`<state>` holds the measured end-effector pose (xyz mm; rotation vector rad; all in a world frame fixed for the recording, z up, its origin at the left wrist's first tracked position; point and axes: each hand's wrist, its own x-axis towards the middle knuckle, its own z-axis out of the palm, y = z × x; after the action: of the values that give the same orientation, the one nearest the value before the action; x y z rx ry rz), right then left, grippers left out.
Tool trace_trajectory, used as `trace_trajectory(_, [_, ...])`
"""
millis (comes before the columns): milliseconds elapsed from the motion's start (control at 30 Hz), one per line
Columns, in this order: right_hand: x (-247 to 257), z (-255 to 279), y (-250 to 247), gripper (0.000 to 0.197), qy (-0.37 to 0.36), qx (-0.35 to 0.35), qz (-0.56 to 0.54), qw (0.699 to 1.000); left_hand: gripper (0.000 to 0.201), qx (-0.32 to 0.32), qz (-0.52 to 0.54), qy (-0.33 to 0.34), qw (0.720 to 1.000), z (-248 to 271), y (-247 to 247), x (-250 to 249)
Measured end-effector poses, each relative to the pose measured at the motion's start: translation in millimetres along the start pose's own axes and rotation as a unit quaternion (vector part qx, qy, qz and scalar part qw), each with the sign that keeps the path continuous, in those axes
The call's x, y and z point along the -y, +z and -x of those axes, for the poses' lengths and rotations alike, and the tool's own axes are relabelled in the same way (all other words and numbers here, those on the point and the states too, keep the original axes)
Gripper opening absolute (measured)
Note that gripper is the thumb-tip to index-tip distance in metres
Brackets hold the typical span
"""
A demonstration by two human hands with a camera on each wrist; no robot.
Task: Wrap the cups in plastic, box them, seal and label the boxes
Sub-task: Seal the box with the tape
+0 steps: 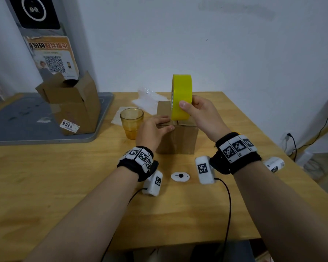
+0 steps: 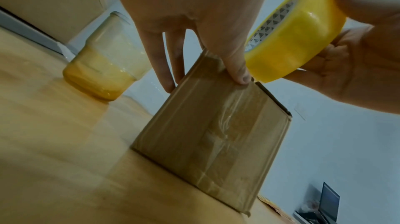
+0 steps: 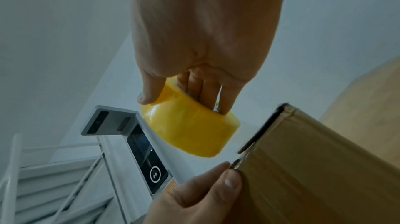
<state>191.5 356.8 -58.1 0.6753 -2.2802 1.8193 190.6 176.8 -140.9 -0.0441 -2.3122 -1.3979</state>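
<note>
Head view: a small closed brown cardboard box (image 1: 176,137) stands on the wooden desk (image 1: 64,186). The left hand (image 1: 153,129) lies on the box's top, its fingers (image 1: 164,120) straight and close together, pressing flat. The right hand (image 1: 201,114) holds a roll of yellow packing tape (image 1: 181,97) upright just above the box, thumb on the outer face and the other fingers hidden behind the roll. Left of the box, just beside it, stands an amber-tinted glass cup (image 1: 131,122). Clear plastic wrap (image 1: 150,101) lies behind it. At far left a larger open cardboard box (image 1: 72,103) bears a sticker reading "9466"; the poster behind has a QR code and writing too blurred to read.

Left wrist view: straight fingers (image 2: 238,66) press the box's top edge; clear tape glints down its side. The roll's core shows a small triangle pattern.

Right wrist view: three fingers (image 3: 205,94) pass through the roll's core and the thumb pinches outside. Only a corner of the box shows.
</note>
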Motion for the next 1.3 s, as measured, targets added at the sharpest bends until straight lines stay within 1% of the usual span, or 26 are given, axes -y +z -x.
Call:
trace_trajectory(33, [3,2,0,0.034,0.002,0.001,-0.003,1.000,0.036,-0.001,-0.009,-0.001,1.000,0,1,-1])
trace_trajectory(67, [5,4,1,0.041,0.004,0.001,-0.003,1.000,0.035,-0.005,-0.014,0.000,1.000,-1,3,-1])
trace_trajectory(167, [10,12,1,0.072,0.025,-0.009,-0.014,1.000,0.031,-0.021,-0.021,-0.009,1.000,-5,10,0])
trace_trajectory(200, [10,14,0,0.076,0.037,-0.010,-0.022,0.999,0.031,-0.020,-0.026,-0.011,0.999,-7,12,0])
trace_trajectory(233, [10,17,0,0.074,0.049,-0.011,-0.029,0.998,0.031,-0.017,-0.022,-0.010,1.000,-8,14,0])
trace_trajectory(333, [8,26,-5,0.060,0.100,-0.035,-0.056,0.993,0.034,0.012,-0.011,-0.001,1.000,-14,15,0])
trace_trajectory(400, [6,29,-8,0.055,0.119,-0.050,-0.076,0.989,0.035,0.053,-0.005,0.012,0.998,-16,9,-1])
trace_trajectory(433, [7,29,-8,0.057,0.125,-0.054,-0.079,0.988,0.033,0.074,0.000,0.022,0.997,-17,6,0])
trace_trajectory(467, [9,28,-7,0.063,0.129,-0.057,-0.075,0.987,0.032,0.086,0.005,0.033,0.996,-18,4,1])
trace_trajectory(533, [14,26,-4,0.077,0.137,-0.056,-0.065,0.987,0.030,0.089,0.001,0.045,0.995,-19,4,4])
trace_trajectory(567, [18,25,-2,0.080,0.140,-0.052,-0.059,0.987,0.029,0.083,-0.002,0.045,0.996,-20,5,5])
trace_trajectory(633, [23,23,-1,0.076,0.135,-0.046,-0.041,0.989,0.028,0.075,-0.009,0.048,0.996,-23,10,9])
trace_trajectory(733, [34,23,-3,0.055,0.137,-0.049,-0.048,0.988,0.028,0.062,-0.020,0.048,0.997,-25,17,15])
trace_trajectory(833, [41,28,-9,0.046,0.150,-0.038,-0.056,0.986,0.027,0.049,-0.034,0.044,0.997,-25,21,13])
trace_trajectory(900, [40,35,-11,0.045,0.177,-0.025,-0.044,0.983,0.028,0.049,-0.035,0.046,0.997,-24,20,10])
trace_trajectory(1000, [33,47,-11,0.059,0.216,-0.011,-0.028,0.976,0.029,0.049,-0.038,0.062,0.996,-24,20,11])
trace_trajectory(1100, [29,56,-7,0.059,0.236,0.004,-0.029,0.971,0.031,0.053,-0.048,0.063,0.995,-24,19,12])
trace_trajectory(1167, [25,59,-5,0.055,0.239,0.009,-0.026,0.971,0.031,0.054,-0.055,0.065,0.995,-23,18,11])
trace_trajectory(1233, [22,61,-4,0.043,0.246,0.011,-0.036,0.968,0.032,0.056,-0.051,0.067,0.995,-22,17,8])
trace_trajectory(1300, [17,64,-2,0.037,0.255,0.015,-0.047,0.966,0.033,0.057,-0.049,0.062,0.995,-21,15,6])
